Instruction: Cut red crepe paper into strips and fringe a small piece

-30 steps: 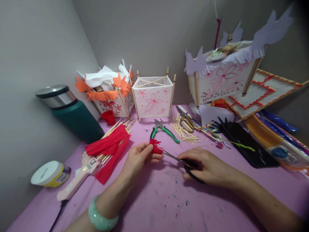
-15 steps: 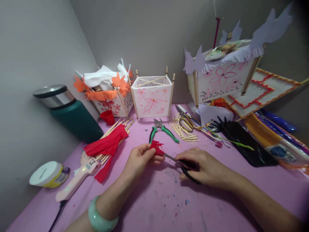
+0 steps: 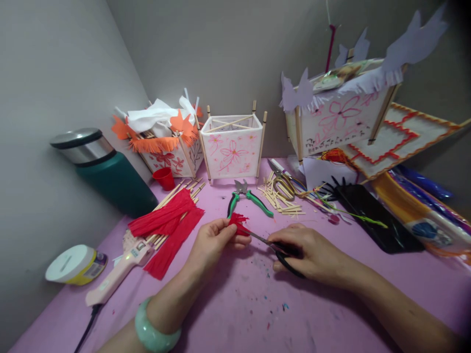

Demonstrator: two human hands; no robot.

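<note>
Between the thumb and fingers of my left hand (image 3: 217, 240) is a small piece of red crepe paper (image 3: 240, 224) with a fringed top edge. My right hand (image 3: 309, 252) grips black-handled scissors (image 3: 289, 260), whose blades point left and touch the red piece. Green-handled pliers (image 3: 253, 197) lie open just beyond my left hand. Longer strips of red crepe paper (image 3: 162, 215) rest over wooden sticks, left of my left hand. A pink glue gun (image 3: 116, 279) lies beside these strips.
A white lantern box (image 3: 232, 154) stands at the back centre, an orange-fringed one (image 3: 154, 144) to its left. A teal bottle (image 3: 117, 184) and a white-lidded tub (image 3: 75, 264) are at left. Cut sticks (image 3: 277, 198), gold-handled scissors (image 3: 284, 188) and a black phone (image 3: 379, 220) are at right.
The lower red strip on the left now lies spread wider, reaching farther right. My hands and the scissors have barely moved.
</note>
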